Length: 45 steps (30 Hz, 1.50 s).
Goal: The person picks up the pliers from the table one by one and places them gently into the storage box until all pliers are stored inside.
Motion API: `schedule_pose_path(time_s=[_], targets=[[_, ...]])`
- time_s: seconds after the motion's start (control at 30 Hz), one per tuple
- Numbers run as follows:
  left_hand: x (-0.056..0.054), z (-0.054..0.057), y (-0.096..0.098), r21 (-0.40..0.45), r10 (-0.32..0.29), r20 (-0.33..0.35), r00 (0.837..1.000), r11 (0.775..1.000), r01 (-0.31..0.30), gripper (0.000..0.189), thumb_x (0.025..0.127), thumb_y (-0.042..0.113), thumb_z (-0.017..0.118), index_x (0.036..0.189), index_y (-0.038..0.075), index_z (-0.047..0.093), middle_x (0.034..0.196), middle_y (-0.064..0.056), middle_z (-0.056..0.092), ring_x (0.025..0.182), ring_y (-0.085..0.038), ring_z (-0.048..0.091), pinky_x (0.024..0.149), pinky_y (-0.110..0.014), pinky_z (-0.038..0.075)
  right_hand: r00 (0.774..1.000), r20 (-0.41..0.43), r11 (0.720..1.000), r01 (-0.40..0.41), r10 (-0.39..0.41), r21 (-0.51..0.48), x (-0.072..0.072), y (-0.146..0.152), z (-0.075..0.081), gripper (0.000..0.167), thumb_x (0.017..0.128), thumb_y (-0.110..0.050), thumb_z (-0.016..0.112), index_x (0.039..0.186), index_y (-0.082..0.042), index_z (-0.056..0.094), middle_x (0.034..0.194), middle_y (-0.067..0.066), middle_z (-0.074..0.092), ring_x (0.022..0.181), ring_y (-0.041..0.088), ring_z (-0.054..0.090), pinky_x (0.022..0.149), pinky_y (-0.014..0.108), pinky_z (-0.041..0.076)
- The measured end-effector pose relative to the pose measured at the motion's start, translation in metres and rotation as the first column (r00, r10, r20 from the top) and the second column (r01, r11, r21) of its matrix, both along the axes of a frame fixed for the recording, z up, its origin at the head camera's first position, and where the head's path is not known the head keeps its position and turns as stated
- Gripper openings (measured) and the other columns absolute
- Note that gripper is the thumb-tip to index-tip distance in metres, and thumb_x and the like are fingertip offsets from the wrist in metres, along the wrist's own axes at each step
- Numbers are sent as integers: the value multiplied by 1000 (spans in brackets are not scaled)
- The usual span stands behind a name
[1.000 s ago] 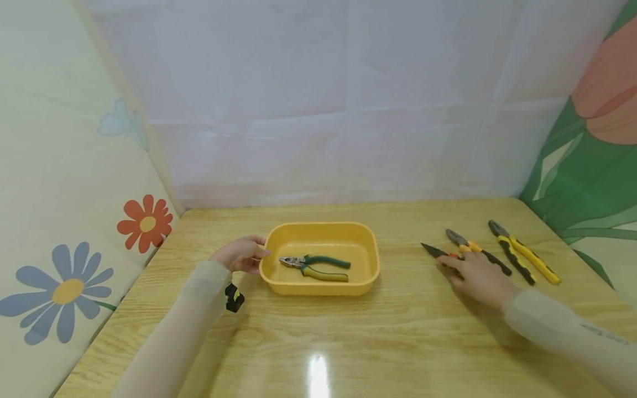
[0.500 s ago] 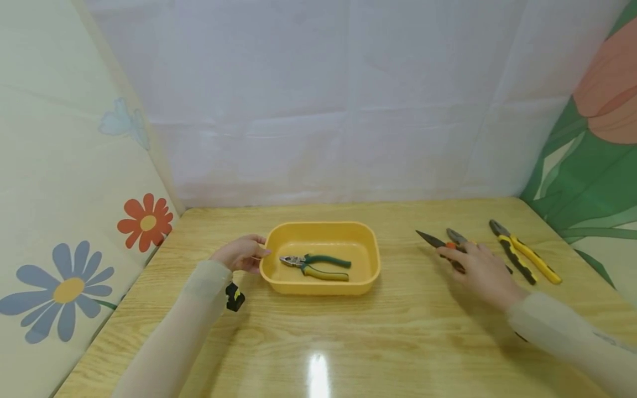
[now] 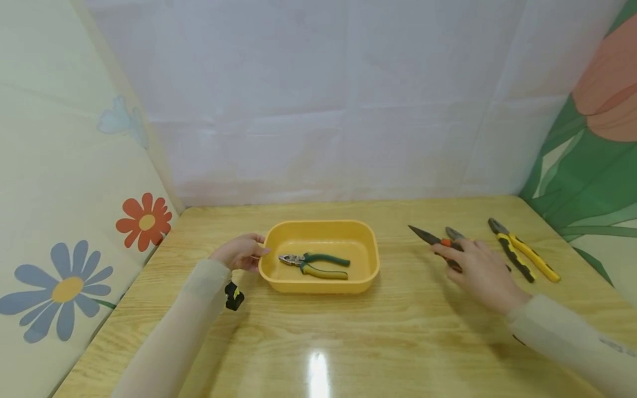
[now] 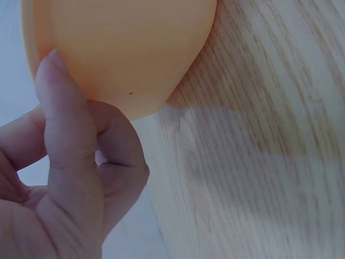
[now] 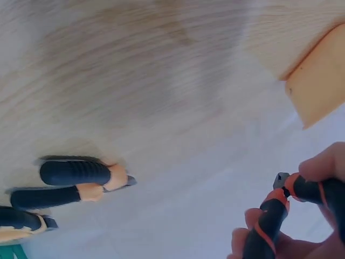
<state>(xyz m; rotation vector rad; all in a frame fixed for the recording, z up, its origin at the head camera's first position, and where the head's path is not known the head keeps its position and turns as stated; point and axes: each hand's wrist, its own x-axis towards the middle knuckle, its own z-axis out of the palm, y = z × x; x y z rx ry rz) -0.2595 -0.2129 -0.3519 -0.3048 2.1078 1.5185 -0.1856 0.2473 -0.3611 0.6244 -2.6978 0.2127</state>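
Note:
My left hand (image 3: 241, 253) pinches the left end of a yellow plastic tray (image 3: 318, 288), thumb on the rim and fingers curled beneath it, as the left wrist view shows. Inside the tray lies a pair of combination pliers (image 3: 325, 273) with green and yellow handles. My right hand (image 3: 485, 279) grips needle-nose pliers (image 3: 424, 235), held off the table with the dark tips pointing toward the tray. Their black and orange-red handles (image 5: 267, 224) are spread apart in the right wrist view. Behind that hand lie black-and-orange pliers (image 5: 75, 172), mostly hidden in the head view.
Yellow-and-black pliers (image 3: 520, 251) lie at the right of the wooden table (image 3: 398, 331). A small black and yellow object (image 3: 234, 296) shows under the left wrist. White cloth (image 3: 318, 110) stands behind the table, with flower-patterned cloth at both sides.
My right hand has lifted the needle-nose pliers from beside the other pliers, and their tips have shifted left and up. The left hand and tray stay where they were.

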Motion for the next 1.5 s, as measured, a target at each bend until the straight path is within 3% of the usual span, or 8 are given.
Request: schedule_pose_path(time_s=[0.3, 0.6, 0.8, 1.0, 1.13, 1.27, 1.37, 1.5], targets=[[0, -2, 0, 4, -4, -2, 1000, 1000, 4, 32, 101, 2, 48, 131, -3, 37, 96, -14, 54, 66, -17, 57, 57, -22, 55, 989, -135, 998, -67, 66, -4, 1, -7, -1, 45, 72, -4, 78, 116, -11, 71, 96, 26, 59, 61, 21, 39, 49, 29, 28], [-1, -3, 0, 5, 7, 1, 1000, 1000, -7, 32, 101, 2, 48, 130, -2, 37, 98, -14, 53, 68, -17, 57, 59, -23, 56, 985, -131, 993, -114, 114, 3, 4, -17, 7, 46, 73, -5, 79, 117, -12, 70, 95, 25, 59, 74, 36, 53, 56, 46, 44], [-1, -2, 1, 8, 10, 6, 1000, 1000, -10, 31, 101, 2, 48, 130, -2, 37, 97, -14, 53, 67, -17, 57, 59, -24, 56, 981, -136, 990, -140, 140, 10, 6, -26, 10, 45, 74, -5, 77, 119, -12, 70, 87, 15, 57, 70, 28, 48, 55, 39, 40], [-2, -2, 1, 1, 15, 10, 1000, 1000, -15, 34, 101, 2, 48, 132, -2, 36, 98, -15, 52, 67, -17, 57, 59, -24, 56, 973, -167, 987, -158, 158, 13, 7, -33, 11, 47, 73, -5, 77, 118, -12, 70, 89, 16, 58, 68, 24, 45, 54, 33, 37], [-1, -1, 1, -4, 16, 9, 1000, 1000, -16, 35, 101, 2, 48, 133, -2, 36, 98, -15, 52, 67, -17, 57, 59, -24, 56, 970, -178, 986, -169, 168, 8, 6, -36, 12, 47, 72, -4, 78, 118, -11, 70, 96, 21, 60, 71, 28, 50, 59, 42, 45], [-1, -1, 0, -11, 16, 6, 1000, 1000, -16, 34, 101, 2, 48, 133, -2, 37, 98, -15, 52, 67, -17, 57, 59, -24, 56, 969, -173, 984, -180, 177, -2, 5, -39, 13, 47, 72, -4, 79, 118, -11, 71, 101, 25, 61, 75, 33, 54, 74, 56, 50], [-1, -1, 0, -17, 11, 5, 1000, 1000, -10, 34, 101, 3, 49, 133, -2, 37, 98, -15, 53, 68, -17, 57, 59, -24, 56, 965, -185, 981, -193, 188, -10, 5, -41, 13, 47, 72, -4, 78, 118, -11, 71, 101, 25, 61, 77, 35, 56, 71, 55, 50], [-1, -1, 0, -13, 11, 12, 1000, 1000, -11, 35, 100, 3, 49, 133, -2, 36, 98, -15, 53, 68, -17, 57, 58, -24, 55, 965, -185, 981, -195, 188, -17, 6, -45, 15, 46, 74, -4, 77, 118, -11, 71, 99, 24, 61, 77, 33, 55, 59, 45, 46]])
